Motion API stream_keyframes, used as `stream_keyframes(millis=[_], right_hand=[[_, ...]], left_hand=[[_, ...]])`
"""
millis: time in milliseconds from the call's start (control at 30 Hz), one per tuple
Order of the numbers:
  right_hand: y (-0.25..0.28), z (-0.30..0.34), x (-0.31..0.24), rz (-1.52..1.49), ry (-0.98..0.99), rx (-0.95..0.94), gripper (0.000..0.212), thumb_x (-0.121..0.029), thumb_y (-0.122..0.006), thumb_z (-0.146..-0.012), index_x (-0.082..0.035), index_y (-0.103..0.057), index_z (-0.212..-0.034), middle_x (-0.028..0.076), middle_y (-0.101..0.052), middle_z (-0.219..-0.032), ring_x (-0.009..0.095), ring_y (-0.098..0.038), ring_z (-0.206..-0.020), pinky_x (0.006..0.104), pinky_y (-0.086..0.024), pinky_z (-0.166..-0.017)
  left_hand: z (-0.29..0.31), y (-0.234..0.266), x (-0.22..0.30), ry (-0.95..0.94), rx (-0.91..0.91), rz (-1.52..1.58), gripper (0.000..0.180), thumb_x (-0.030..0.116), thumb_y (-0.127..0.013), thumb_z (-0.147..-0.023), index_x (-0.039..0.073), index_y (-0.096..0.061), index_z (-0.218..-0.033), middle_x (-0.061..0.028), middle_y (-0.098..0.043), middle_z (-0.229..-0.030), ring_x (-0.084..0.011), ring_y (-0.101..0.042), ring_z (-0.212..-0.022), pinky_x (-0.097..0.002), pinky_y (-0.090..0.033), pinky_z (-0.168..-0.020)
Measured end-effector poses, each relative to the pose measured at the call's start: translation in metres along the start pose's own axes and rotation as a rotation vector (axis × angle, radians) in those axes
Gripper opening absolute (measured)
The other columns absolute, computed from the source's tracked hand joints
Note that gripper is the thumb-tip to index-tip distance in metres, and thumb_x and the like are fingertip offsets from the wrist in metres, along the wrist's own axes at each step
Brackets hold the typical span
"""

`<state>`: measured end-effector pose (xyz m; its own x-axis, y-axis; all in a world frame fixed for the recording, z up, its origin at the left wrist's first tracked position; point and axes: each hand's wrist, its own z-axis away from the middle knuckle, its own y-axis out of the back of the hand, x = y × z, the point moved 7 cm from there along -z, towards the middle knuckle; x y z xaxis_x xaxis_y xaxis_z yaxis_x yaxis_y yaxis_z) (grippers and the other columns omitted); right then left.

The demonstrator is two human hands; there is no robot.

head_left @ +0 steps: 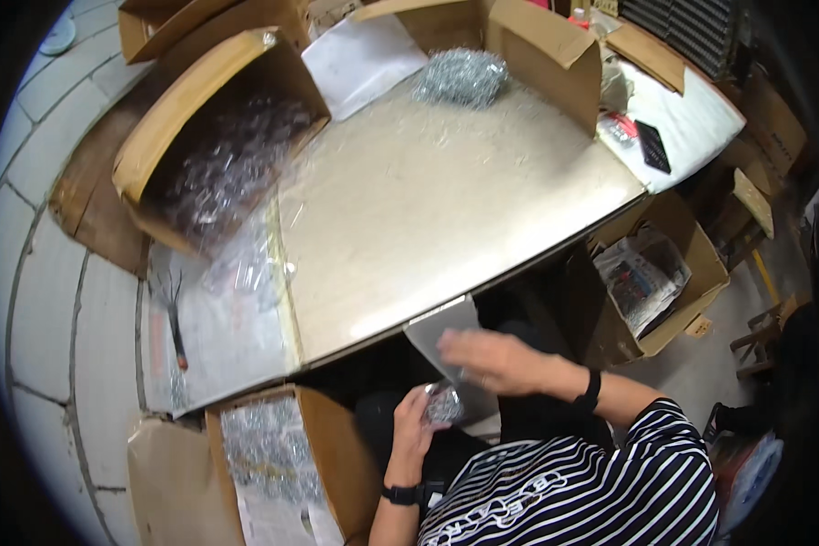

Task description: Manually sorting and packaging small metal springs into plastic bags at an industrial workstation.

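Observation:
In my left hand point(411, 426), low in front of my lap, the fingers are closed round a small clear plastic pack point(443, 406) with shiny contents that I cannot make out. My right hand point(499, 361) is blurred by motion just above and to the right of it. Its fingers look stretched out, and nothing shows in them. Under my right hand lies a pale grey flat panel point(448, 329), sticking out from the table's near edge over my lap. Whether the hand touches the panel, I cannot tell.
A carton point(136, 150) tipped toward me spills clear plastic pieces onto the table point(409, 218). A pile of shiny metal pieces point(461, 77) lies at the back. A box point(337, 455) of filled packs stands left of me, another carton point(692, 300) at right. A black phone-like slab point(652, 146) lies far right.

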<state>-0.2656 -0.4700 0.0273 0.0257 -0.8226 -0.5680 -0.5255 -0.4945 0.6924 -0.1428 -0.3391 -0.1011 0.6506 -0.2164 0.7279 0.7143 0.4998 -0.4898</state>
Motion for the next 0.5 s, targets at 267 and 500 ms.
stream_keyframes(millis=[267,500], right_hand=[[0.221,-0.019,0.336,0.442,-0.994,0.294,0.066,-0.039,-0.045,-0.093,0.005,-0.031,-0.139,0.026,-0.029,-0.146,0.037,-0.023,-0.138,0.0405,-0.017,-0.115],[0.142,-0.129,0.322,0.583,-0.911,-0.163,0.067,-0.05,-0.038,-0.093,-0.014,-0.023,-0.147,0.018,-0.013,-0.154,0.041,-0.01,-0.141,0.0539,-0.015,-0.113]], left_hand=[[-0.009,0.061,-0.035,0.062,0.085,0.064,0.024,0.012,-0.054,-0.091,-0.003,-0.055,-0.109,-0.0188,-0.064,-0.099,-0.0275,-0.068,-0.078,-0.037,-0.061,-0.054],[-0.019,0.061,-0.043,0.115,0.134,0.002,0.021,0.008,-0.058,-0.089,-0.003,-0.056,-0.108,-0.0154,-0.065,-0.096,-0.0232,-0.068,-0.076,-0.0362,-0.061,-0.057]])
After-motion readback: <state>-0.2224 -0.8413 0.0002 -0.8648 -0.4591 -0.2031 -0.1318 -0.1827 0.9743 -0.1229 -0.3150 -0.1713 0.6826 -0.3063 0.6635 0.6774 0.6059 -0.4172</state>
